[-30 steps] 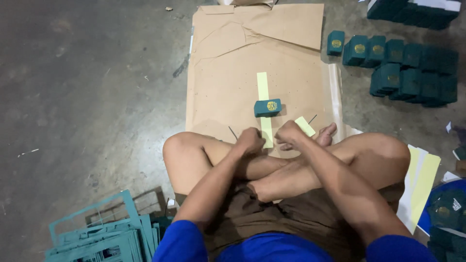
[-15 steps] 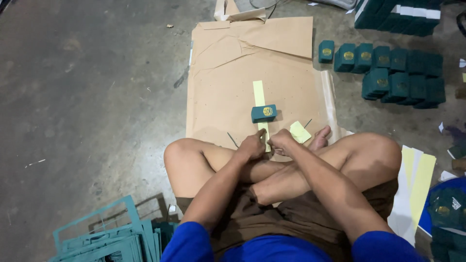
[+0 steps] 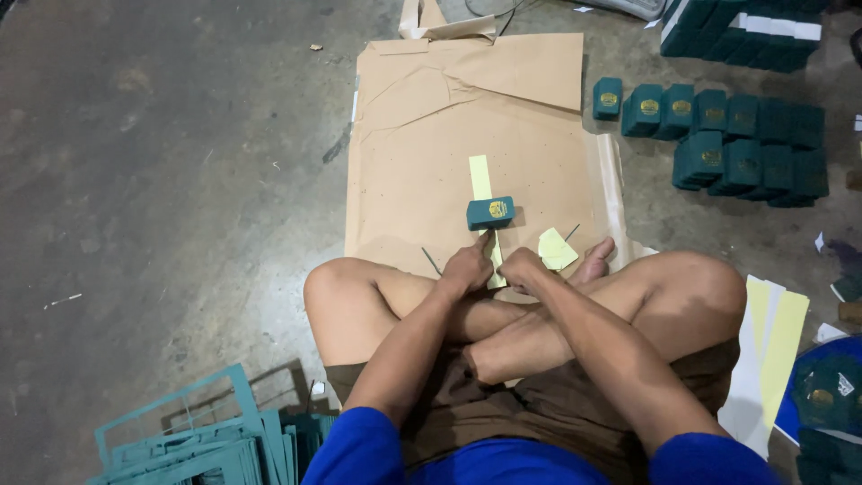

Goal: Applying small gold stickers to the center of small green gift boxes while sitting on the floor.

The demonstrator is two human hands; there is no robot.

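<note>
The small green box, squat and dark teal with a gold round mark on its face, sits on a pale yellow strip just beyond the left hand; the strip seems mid-application, and pressing it flat would need a steady pull; left hand's fingers pinch the strip's near end; right hand, closed alongside, grips what cannot be told; brown paper lies beneath.

Left hand and right hand seemingly pinching yellow strip, teal box atop
</note>
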